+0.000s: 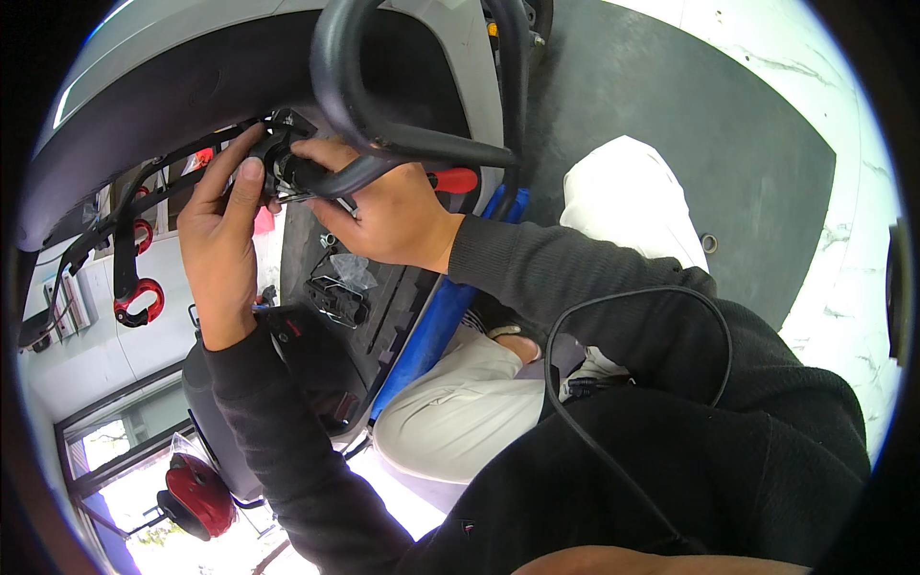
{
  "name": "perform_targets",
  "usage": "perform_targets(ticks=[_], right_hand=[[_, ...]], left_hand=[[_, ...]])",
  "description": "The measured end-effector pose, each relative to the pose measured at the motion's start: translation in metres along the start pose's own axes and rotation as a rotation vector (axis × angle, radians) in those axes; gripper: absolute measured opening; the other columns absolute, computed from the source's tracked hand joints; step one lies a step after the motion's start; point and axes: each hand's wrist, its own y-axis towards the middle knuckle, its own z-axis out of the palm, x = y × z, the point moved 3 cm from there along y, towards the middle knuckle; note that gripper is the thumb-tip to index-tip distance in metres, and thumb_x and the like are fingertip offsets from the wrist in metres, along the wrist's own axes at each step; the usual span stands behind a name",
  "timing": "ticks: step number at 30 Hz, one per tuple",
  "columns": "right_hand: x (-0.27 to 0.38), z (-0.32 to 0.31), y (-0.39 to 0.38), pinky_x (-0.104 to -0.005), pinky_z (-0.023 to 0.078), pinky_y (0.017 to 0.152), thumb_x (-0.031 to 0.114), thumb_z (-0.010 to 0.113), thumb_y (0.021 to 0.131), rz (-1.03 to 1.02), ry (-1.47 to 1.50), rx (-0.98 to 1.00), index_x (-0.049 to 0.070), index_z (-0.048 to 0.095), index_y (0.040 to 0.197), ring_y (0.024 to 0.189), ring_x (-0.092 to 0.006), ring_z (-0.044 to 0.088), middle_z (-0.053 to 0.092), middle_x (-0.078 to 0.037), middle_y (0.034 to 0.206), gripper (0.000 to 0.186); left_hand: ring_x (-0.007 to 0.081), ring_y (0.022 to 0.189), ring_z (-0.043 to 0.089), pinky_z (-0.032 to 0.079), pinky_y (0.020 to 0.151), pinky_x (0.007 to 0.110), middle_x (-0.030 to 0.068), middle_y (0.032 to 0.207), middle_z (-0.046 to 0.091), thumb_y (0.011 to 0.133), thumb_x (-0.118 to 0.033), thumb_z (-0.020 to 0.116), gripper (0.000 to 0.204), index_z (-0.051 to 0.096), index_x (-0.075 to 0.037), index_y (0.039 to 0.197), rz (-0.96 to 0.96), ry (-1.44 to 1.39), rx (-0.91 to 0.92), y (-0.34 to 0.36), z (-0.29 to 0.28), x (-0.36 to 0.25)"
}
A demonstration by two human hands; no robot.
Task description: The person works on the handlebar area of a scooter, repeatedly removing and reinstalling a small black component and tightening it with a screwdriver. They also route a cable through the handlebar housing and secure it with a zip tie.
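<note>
The black top (613, 479) has ribbed cuffs (470, 244) above off-white trousers (460, 412).

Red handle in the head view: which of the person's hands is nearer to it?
Right. The right hand is just left of the red handle, its wrist close by; the left hand is farther left, at the black fitting.

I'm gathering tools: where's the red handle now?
In the head view, the red handle is at upper middle, beside the right hand, just below the black tube.
</note>
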Motion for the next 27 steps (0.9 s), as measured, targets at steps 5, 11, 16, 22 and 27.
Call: perform_targets(ticks=[5,11,16,22,27], right_hand=[[0.002,-0.004,0.002,-0.0422,0.059,0.084,0.009,0.081,0.082,-0.048,-0.026,-0.029,0.004,0.065,0.136,0.097,-0.0374,0.074,0.074,-0.019,0.115,0.056],[0.001,-0.006,0.001,-0.0405,0.057,0.075,0.010,0.081,0.081,0.027,0.003,0.006,0.006,0.059,0.146,0.083,-0.0323,0.073,0.073,-0.014,0.094,0.069],[-0.001,-0.005,0.000,-0.0385,0.055,0.071,0.012,0.082,0.082,0.007,0.012,-0.009,0.006,0.051,0.155,0.077,-0.0281,0.072,0.069,-0.010,0.082,0.080],[0.001,-0.006,0.001,-0.0385,0.056,0.073,0.011,0.081,0.083,-0.002,-0.019,0.026,0.005,0.052,0.153,0.075,-0.0294,0.073,0.071,-0.013,0.084,0.077],[0.001,-0.006,0.001,-0.0394,0.058,0.077,0.011,0.080,0.083,-0.004,0.004,0.006,0.002,0.057,0.146,0.081,-0.0330,0.075,0.074,-0.015,0.105,0.068]], left_hand=[[0.0083,0.088,0.059,0.048,0.081,0.024,0.0047,0.109,0.072,0.103,-0.024,0.074,0.045,0.068,0.000,0.140,0.065,0.096,0.031,0.000,-0.002,-0.007],[0.0082,0.092,0.060,0.050,0.082,0.024,0.0038,0.112,0.070,0.098,-0.013,0.079,0.043,0.069,0.000,0.138,0.155,0.096,0.008,-0.005,0.002,-0.007],[0.0103,0.101,0.063,0.052,0.088,0.025,0.0072,0.123,0.070,0.096,-0.004,0.077,0.044,0.067,0.000,0.139,0.180,0.154,0.004,-0.011,0.000,-0.004],[0.0136,0.108,0.064,0.052,0.096,0.028,0.0108,0.139,0.066,0.099,0.000,0.072,0.045,0.066,-0.001,0.143,0.257,0.253,0.028,-0.025,0.001,-0.008],[0.0124,0.107,0.064,0.052,0.096,0.027,0.0096,0.135,0.066,0.097,0.002,0.072,0.048,0.066,-0.002,0.143,0.250,0.248,-0.047,-0.034,0.012,-0.005]])
